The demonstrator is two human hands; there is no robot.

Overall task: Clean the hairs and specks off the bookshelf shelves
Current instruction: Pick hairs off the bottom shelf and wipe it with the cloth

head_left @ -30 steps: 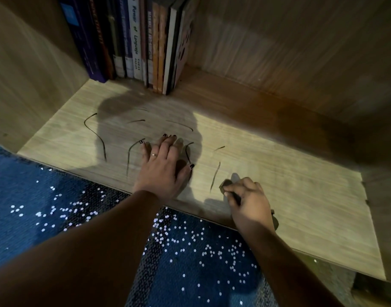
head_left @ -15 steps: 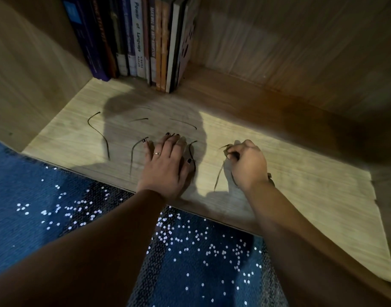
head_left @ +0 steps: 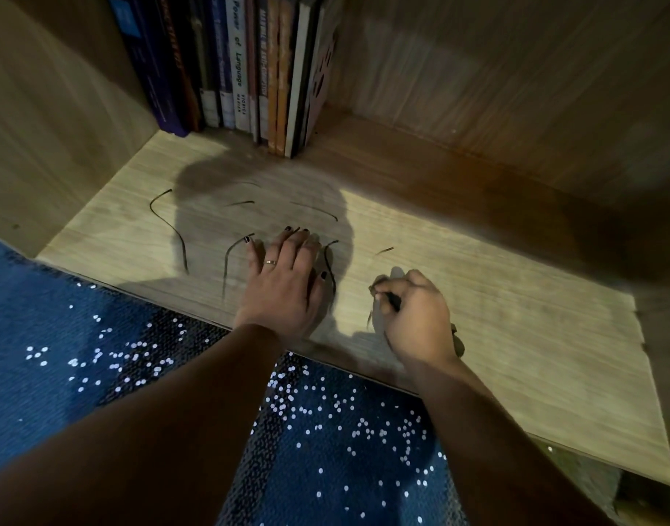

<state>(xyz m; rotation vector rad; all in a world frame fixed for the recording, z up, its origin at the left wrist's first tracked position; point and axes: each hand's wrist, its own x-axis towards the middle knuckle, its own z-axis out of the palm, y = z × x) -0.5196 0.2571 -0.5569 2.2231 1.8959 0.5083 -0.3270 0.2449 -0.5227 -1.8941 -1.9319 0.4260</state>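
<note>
One pale shelf (head_left: 515, 336) fills the view, with books (head_left: 242, 70) standing at its back left. The left hand (head_left: 284, 282) rests flat on the wood, fingers straight. The right hand (head_left: 416, 317), near the front edge, has its grip closed, pinching a dark strand (head_left: 393, 301). Loose hairs (head_left: 166, 225) lie scattered in front of the books. It is best to pinch low against the wood and lift straight up, keeping each hair gathered in the grip before reaching for the short hair (head_left: 384, 251) nearby.

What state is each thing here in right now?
Left hand: open, flat on the shelf.
Right hand: curled, pinching a dark hair.
Hairs: several lie loose on the shelf.
Books: upright, at the back left.
Carpet: speckled white.
</note>
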